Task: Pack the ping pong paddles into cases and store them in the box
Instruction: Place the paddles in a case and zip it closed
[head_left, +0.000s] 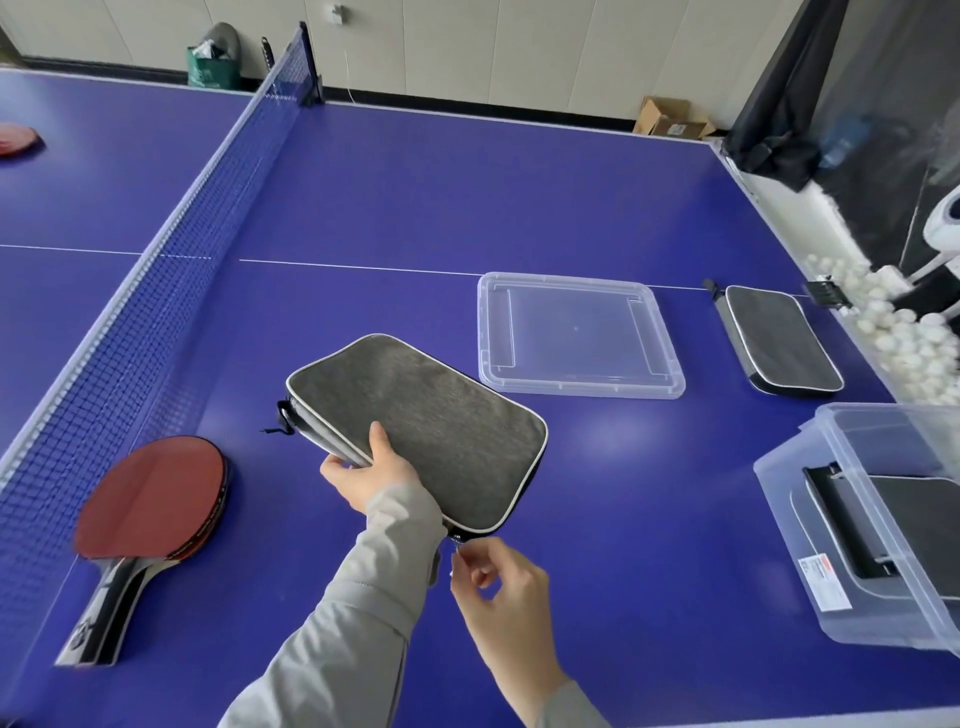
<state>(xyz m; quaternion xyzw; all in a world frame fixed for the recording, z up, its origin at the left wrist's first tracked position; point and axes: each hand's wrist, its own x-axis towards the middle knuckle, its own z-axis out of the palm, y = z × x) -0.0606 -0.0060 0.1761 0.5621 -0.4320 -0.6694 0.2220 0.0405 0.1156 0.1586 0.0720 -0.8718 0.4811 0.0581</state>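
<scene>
A grey paddle case (431, 421) with white piping is tilted just above the blue table. My left hand (371, 475) grips its near left edge, thumb on top. My right hand (496, 577) pinches the zipper pull (456, 543) at the case's near corner. Two stacked red paddles (150, 499) lie at the left beside the net, handles toward me. A second grey case (782, 340) lies flat at the far right. The clear storage box (831, 525) stands at the right edge with a dark case inside.
The box's clear lid (576, 335) lies flat beyond the held case. The net (171, 260) runs along the left. Another red paddle (15, 137) lies across the net. Many white balls (904, 338) fill a trough past the table's right edge.
</scene>
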